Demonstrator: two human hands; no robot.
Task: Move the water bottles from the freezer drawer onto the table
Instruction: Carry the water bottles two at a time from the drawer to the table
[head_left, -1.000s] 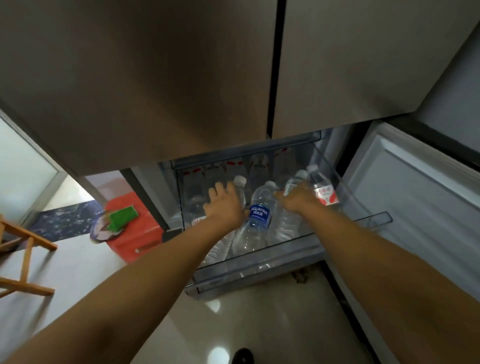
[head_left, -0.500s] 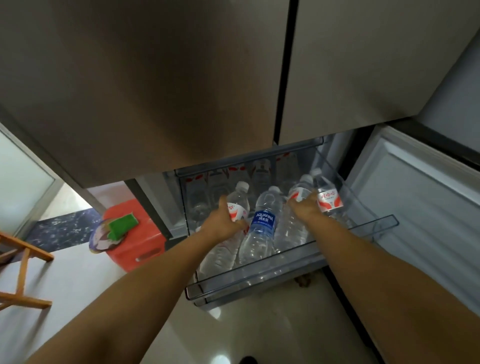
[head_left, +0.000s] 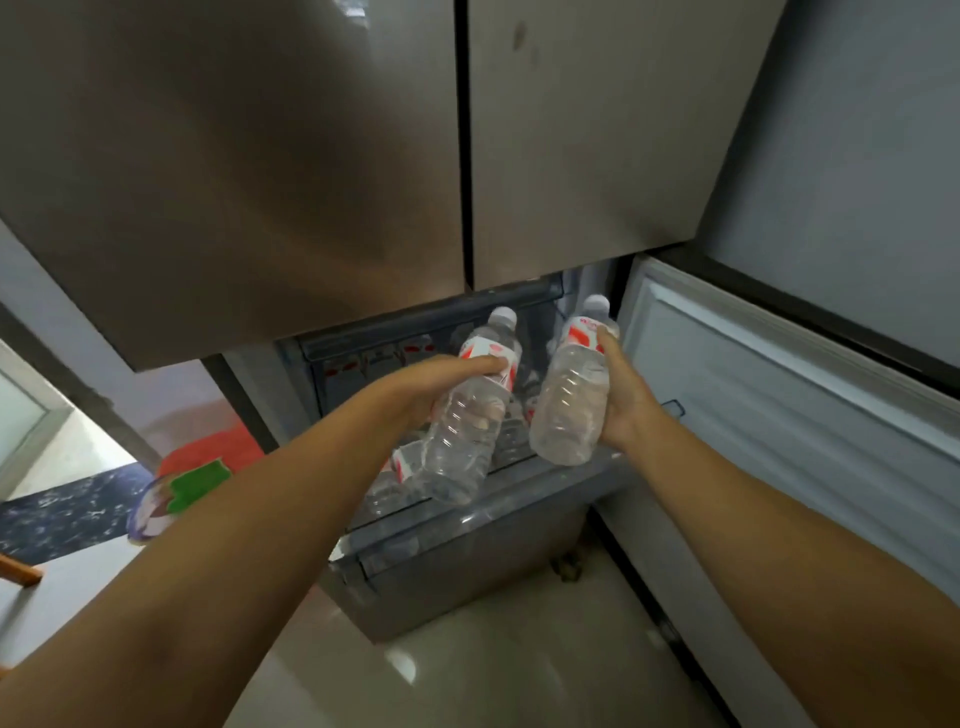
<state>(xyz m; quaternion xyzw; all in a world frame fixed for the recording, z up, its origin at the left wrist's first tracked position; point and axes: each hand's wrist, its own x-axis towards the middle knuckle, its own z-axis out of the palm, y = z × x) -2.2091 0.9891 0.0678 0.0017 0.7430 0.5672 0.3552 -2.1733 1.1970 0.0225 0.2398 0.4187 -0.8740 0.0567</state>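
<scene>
Here, two water bottles are lifted clear above the freezer drawer (head_left: 483, 525), one in each hand. The left hand (head_left: 436, 387) wraps around the left bottle (head_left: 470, 421) near its red-and-white label, thumb along the upper side and fingertips faintly visible through the clear plastic; the bottle tilts with its white cap toward 1 o'clock. The right hand (head_left: 621, 400) grips the right bottle (head_left: 571, 395) from its 3 o'clock side, fingers curled behind it, cap also leaning toward 1 o'clock. The two bottles sit just beside each other, apart by a narrow gap. Below them the clear-walled drawer stands pulled out under the two closed upper fridge doors (head_left: 311, 156), and it holds more bottles (head_left: 402, 465): red-and-white labels and clear bodies show at 7 o'clock from the left bottle and between the two held ones, but blur keeps me from counting them. At 3 o'clock of the drawer, one lower door (head_left: 779, 415) hangs open. At 9 o'clock, on the floor, stands one red stool (head_left: 208, 447) with a green item (head_left: 200, 483) on it.
</scene>
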